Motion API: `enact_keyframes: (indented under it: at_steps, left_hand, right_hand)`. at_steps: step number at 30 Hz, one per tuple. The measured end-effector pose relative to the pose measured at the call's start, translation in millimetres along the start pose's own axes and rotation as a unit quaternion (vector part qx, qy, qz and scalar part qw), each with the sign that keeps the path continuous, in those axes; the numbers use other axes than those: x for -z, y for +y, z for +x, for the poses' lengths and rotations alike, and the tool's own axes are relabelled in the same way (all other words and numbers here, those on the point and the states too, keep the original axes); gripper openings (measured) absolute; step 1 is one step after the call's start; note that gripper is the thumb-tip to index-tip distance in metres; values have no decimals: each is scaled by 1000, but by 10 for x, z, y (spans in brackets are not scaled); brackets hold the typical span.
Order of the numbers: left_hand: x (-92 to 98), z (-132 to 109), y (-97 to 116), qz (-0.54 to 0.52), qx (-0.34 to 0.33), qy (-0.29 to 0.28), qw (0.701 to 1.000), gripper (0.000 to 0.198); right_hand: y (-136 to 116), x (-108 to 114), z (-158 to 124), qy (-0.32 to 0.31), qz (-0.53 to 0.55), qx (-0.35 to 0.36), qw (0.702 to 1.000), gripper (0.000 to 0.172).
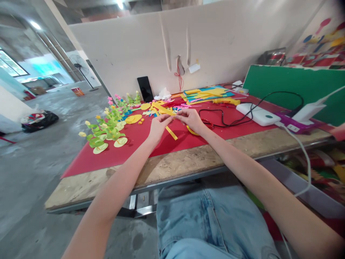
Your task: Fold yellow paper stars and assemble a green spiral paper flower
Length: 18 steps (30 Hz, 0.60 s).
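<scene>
My left hand (160, 124) and my right hand (191, 118) meet over the red table covering (129, 149), fingertips pinched together. Between them is a yellow strip (163, 109), apparently paper or foam, whose free part slants up to the left. A second yellow strip (171, 133) lies just below my hands. Under my right wrist a curved yellow piece (192, 131) is partly hidden. Beyond my fingers are scattered coloured scraps (180, 107). To the left stand several craft flowers (107, 126) with green curled stems on pale round bases, near yellow discs (134, 119).
A dark phone (145, 89) leans on the back panel. Coloured sheets (206, 92) and a yellow tool, perhaps a glue gun (226, 101), lie at the back right. A white power strip (258, 114), black cable (229, 124) and green board (296, 86) occupy the right side.
</scene>
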State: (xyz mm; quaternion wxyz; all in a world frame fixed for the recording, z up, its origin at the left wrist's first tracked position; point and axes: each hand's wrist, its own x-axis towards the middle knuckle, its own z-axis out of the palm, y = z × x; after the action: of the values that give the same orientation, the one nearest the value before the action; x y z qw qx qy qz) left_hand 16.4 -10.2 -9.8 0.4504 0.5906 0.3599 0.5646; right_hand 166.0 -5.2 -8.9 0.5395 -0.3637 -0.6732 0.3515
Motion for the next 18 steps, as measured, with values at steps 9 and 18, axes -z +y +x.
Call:
enact_keyframes:
  at_steps: [9,18]
  left_hand:
    - [-5,-19,32,-8,8,19,1000,20]
    - [10,-6,50,-104,26,28,994,23]
  right_hand:
    - [-26,2,-3,8,-18,-3,1000,26]
    - [-84,-11,-22,-5,41,-13,999,25]
